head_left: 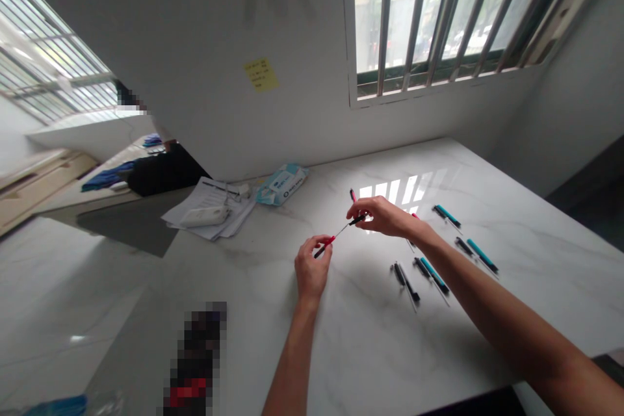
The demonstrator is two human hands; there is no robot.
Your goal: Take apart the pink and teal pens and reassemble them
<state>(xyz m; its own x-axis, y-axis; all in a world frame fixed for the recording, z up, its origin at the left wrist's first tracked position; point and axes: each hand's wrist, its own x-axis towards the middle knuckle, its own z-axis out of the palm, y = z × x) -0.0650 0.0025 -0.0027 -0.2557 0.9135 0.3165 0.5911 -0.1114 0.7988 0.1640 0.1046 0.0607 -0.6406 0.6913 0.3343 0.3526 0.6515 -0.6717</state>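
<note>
Yellow note (pixel 261 75): writing too sm. to read. Red/blk pen pc. (pixel 324 246): partly hid. by L hand (pixel 311 268). Pen parts (pixel 411 245) behind R forearm (pixel 480 292): partly hid. Blue item (pixel 56 406), btm L corner: cut off by edge, ID unclear. Window (pixel 369 19): view blurred, top cut.

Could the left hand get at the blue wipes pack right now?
Probably yes: only tabletop shows between the left hand and the wipes pack, though the hand holds a red-and-black pen part it may need to release.

Left hand (pixel 312 270) and right hand (pixel 384 216) hold pen parts (pixel 322 249) (thin rod (pixel 342 230) between them).
</note>
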